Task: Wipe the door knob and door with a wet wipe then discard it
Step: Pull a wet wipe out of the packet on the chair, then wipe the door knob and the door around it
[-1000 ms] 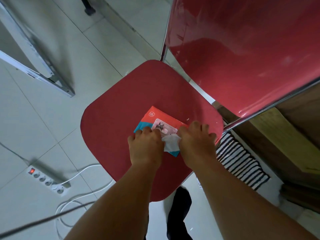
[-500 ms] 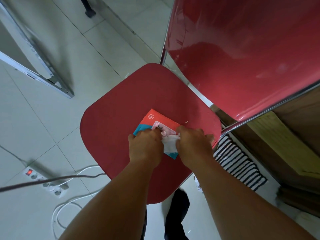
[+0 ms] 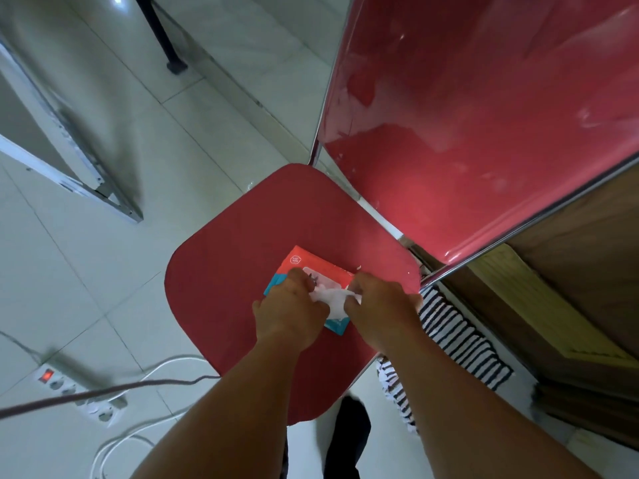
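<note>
White crumpled wet wipe (image 3: 332, 299) between both hands, over flat glossy packet (image 3: 304, 267).

The left hand (image 3: 290, 314) covers the near left part of the wipe pack (image 3: 304, 271), and the right hand (image 3: 380, 312) hides its right end, so the pack's full outline cannot be seen. The print on the pack is too small to read. The wet wipe (image 3: 332, 299) shows only between the two hands; its edges vanish under the fingers, and how each hand grips it cannot be told. The chair backrest (image 3: 484, 115) is cut off by the top and right edges. The power strip (image 3: 79, 392) is blurred, with a blurred cable (image 3: 103, 392) crossing it.
</note>
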